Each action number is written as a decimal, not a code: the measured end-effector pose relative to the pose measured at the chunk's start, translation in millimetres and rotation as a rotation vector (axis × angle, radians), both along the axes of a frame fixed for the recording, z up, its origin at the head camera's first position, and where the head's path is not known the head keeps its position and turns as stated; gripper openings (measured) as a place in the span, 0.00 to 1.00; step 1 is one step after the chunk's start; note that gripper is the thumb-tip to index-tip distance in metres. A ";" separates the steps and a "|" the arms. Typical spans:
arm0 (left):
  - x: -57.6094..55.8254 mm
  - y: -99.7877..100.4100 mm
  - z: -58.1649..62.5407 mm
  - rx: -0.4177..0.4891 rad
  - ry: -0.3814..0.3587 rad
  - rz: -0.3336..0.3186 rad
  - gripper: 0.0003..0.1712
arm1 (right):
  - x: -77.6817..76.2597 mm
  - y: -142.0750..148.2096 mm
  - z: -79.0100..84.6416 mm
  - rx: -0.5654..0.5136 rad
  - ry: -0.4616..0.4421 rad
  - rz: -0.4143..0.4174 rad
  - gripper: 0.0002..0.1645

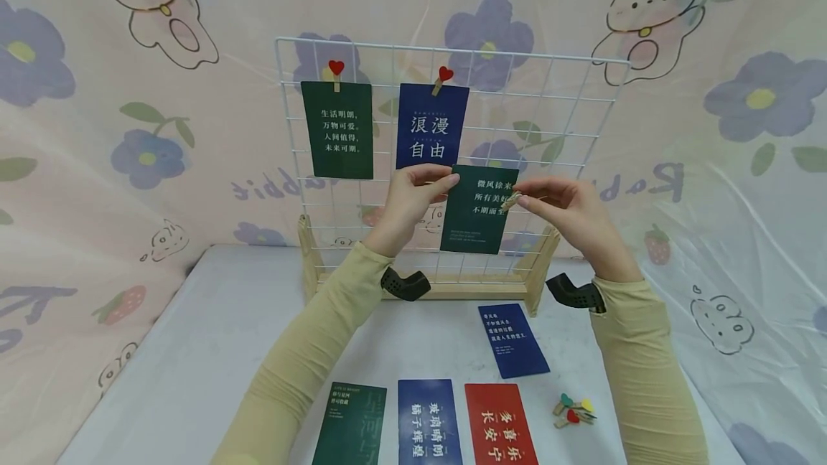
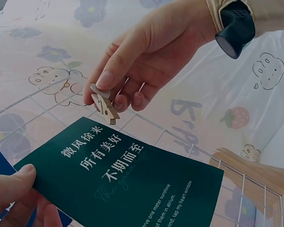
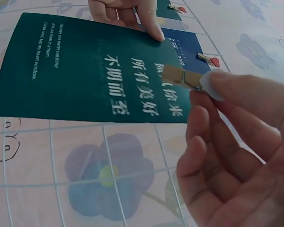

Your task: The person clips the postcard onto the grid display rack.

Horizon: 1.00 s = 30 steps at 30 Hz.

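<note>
My left hand point(image 1: 416, 199) pinches the upper left edge of a green card point(image 1: 479, 210) with white writing, thumb in front. The card is held up before a white wire grid point(image 1: 549, 128). Between thumb and forefinger, my right hand point(image 1: 575, 217) pinches a small wooden clothespin point(image 2: 105, 108) with a pale top, close to the card's upper right side. Another green card point(image 1: 339, 131) and a blue card point(image 1: 431, 120) hang on the grid, each under a clothespin with a red heart point(image 1: 336, 67). The left hand overlaps the blue card's lower edge in the head view.
The grid stands in a wooden base point(image 1: 452, 289) on a white table point(image 1: 213, 336). Lying in front are a blue card point(image 1: 513, 341), a green card point(image 1: 349, 425), a lighter blue card point(image 1: 429, 422) and a red card point(image 1: 500, 422). Several heart clothespins point(image 1: 573, 412) are heaped at the right.
</note>
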<state>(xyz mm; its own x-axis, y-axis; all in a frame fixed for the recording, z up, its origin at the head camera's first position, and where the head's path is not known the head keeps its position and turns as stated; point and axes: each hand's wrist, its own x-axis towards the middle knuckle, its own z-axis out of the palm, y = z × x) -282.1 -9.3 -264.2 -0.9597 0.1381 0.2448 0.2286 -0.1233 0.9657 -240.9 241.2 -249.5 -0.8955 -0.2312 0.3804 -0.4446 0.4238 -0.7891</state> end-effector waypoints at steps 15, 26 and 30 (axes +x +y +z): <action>-9.0 13.9 15.7 0.071 0.076 0.019 0.11 | -3.3 -2.1 13.5 -0.072 0.043 -0.027 0.18; -14.2 16.8 28.0 0.072 0.131 0.046 0.12 | -8.3 -4.3 28.5 -0.147 0.096 -0.022 0.16; -15.8 18.5 35.7 0.086 0.127 0.044 0.12 | -9.8 -5.7 36.8 -0.149 0.131 -0.056 0.16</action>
